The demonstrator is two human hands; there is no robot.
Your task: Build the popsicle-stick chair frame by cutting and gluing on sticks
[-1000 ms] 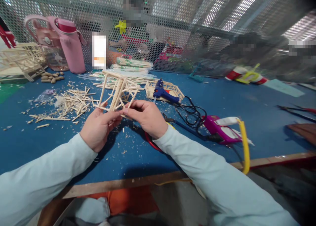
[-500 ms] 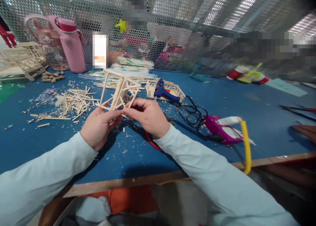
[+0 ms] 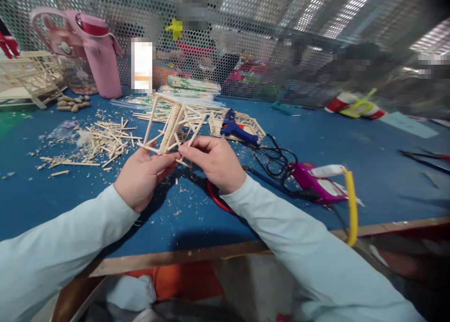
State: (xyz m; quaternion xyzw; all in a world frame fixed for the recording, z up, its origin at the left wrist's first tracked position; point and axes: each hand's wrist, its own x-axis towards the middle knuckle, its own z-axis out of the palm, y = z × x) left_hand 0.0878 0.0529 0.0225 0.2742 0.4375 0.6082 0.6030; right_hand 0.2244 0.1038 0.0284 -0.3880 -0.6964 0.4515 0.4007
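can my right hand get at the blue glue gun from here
Probably yes: the blue glue gun lies just beyond your right hand with nothing visibly in the way, though that hand would likely need to release the stick frame first.

left fingers (image 3: 163,162): holding stick frame (image 3: 171,126) | right fingers (image 3: 193,154): pinching it

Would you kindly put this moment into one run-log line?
left hand: holding stick frame | right hand: pinching its near end | blue glue gun: not held | loose sticks: scattered on blue table
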